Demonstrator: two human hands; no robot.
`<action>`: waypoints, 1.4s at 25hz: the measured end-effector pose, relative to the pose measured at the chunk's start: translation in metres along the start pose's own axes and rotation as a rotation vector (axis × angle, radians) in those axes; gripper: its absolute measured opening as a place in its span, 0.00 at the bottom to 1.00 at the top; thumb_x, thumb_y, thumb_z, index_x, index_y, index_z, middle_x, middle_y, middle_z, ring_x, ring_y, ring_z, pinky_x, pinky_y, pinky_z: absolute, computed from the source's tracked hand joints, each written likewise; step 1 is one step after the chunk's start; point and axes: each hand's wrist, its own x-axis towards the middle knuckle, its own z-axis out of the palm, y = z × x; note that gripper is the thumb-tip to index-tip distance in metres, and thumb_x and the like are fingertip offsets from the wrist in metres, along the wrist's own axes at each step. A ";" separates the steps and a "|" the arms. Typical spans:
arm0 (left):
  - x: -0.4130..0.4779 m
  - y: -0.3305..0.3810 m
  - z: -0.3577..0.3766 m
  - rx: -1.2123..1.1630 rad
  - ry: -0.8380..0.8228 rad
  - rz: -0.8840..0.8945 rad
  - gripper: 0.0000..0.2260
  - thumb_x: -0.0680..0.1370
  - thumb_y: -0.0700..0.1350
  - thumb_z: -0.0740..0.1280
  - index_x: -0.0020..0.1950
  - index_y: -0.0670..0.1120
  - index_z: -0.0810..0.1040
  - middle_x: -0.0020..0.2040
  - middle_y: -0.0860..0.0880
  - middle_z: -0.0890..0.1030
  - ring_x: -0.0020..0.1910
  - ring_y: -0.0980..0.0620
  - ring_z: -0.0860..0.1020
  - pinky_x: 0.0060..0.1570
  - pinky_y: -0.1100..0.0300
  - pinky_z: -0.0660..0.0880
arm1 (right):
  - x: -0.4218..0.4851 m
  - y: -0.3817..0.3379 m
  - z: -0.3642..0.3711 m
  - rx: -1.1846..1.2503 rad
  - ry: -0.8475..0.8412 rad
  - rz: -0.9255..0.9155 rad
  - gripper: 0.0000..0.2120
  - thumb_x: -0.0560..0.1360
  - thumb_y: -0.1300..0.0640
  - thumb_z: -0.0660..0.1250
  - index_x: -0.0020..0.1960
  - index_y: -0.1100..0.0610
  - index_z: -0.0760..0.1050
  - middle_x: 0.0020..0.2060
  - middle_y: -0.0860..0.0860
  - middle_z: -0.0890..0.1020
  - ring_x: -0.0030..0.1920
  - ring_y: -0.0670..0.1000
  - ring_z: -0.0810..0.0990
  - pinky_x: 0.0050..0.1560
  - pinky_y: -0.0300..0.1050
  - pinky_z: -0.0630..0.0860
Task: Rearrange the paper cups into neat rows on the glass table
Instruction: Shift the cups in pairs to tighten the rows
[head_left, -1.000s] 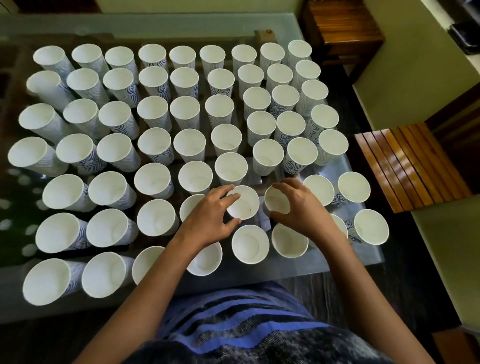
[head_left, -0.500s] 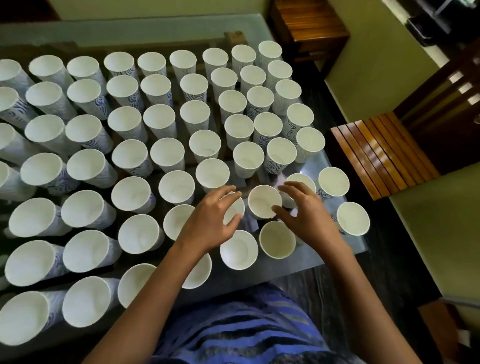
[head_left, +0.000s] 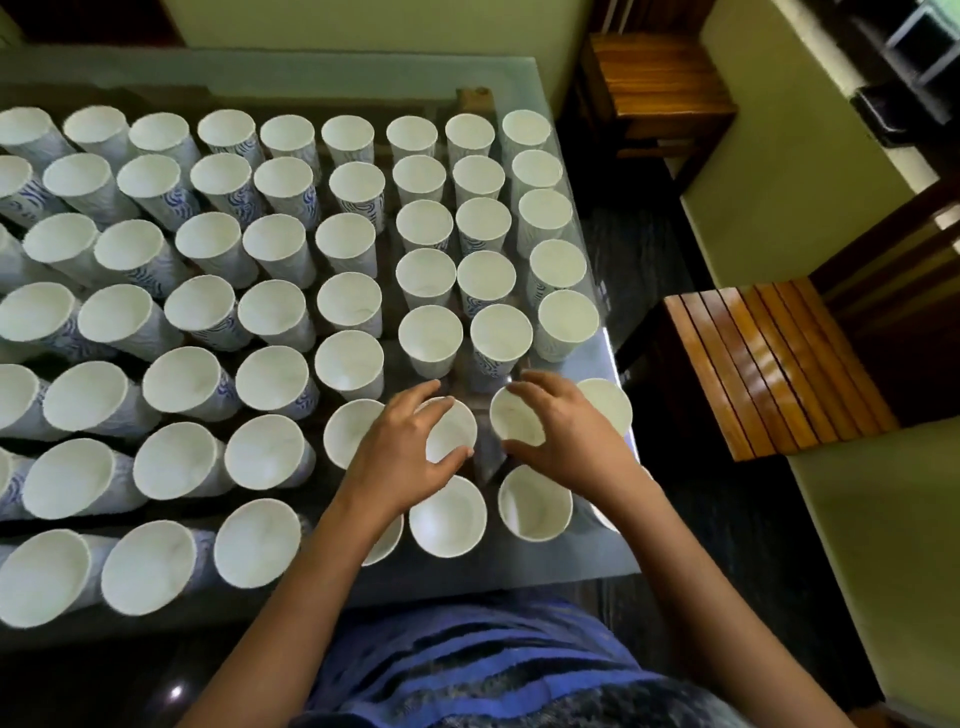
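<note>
Several white paper cups with blue wave prints stand upright in rows on the glass table (head_left: 571, 564). My left hand (head_left: 402, 447) grips one cup (head_left: 454, 434) by its rim in the second row from the front. Just to its right, my right hand (head_left: 563, 431) grips another cup (head_left: 511, 418) with thumb and fingers curled around its rim. Two cups (head_left: 448, 517) (head_left: 535, 501) stand in the front row right below my hands. Behind them, the right columns of cups (head_left: 501, 332) are tightly lined up.
The table's right edge lies close to my right hand, with one cup (head_left: 608, 402) beside it. A slatted wooden chair (head_left: 769, 364) stands right of the table and a wooden stool (head_left: 660, 78) at the back right. Dark floor lies between them.
The camera has swung so the table sits further left in view. Both hands keep hold of their cups, and the right-hand cup has shifted slightly right, away from the left one.
</note>
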 end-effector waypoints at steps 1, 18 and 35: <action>-0.001 0.003 0.002 0.006 0.002 -0.018 0.26 0.70 0.52 0.72 0.65 0.45 0.73 0.69 0.46 0.70 0.67 0.46 0.67 0.65 0.54 0.65 | 0.002 0.002 0.002 -0.019 -0.016 -0.034 0.31 0.68 0.51 0.73 0.68 0.54 0.67 0.67 0.54 0.69 0.67 0.55 0.67 0.61 0.47 0.69; 0.005 0.007 0.010 -0.008 -0.031 -0.104 0.28 0.69 0.51 0.72 0.67 0.49 0.70 0.68 0.48 0.69 0.67 0.49 0.66 0.64 0.55 0.65 | 0.014 0.014 0.004 -0.090 -0.105 -0.136 0.29 0.68 0.50 0.71 0.67 0.53 0.68 0.64 0.53 0.72 0.60 0.56 0.73 0.49 0.48 0.76; 0.019 0.030 0.013 0.016 -0.098 0.105 0.27 0.71 0.51 0.71 0.68 0.47 0.70 0.68 0.49 0.71 0.67 0.50 0.68 0.66 0.55 0.64 | -0.008 0.077 -0.034 -0.090 -0.122 0.013 0.32 0.69 0.52 0.72 0.70 0.49 0.63 0.72 0.51 0.62 0.72 0.52 0.59 0.68 0.47 0.63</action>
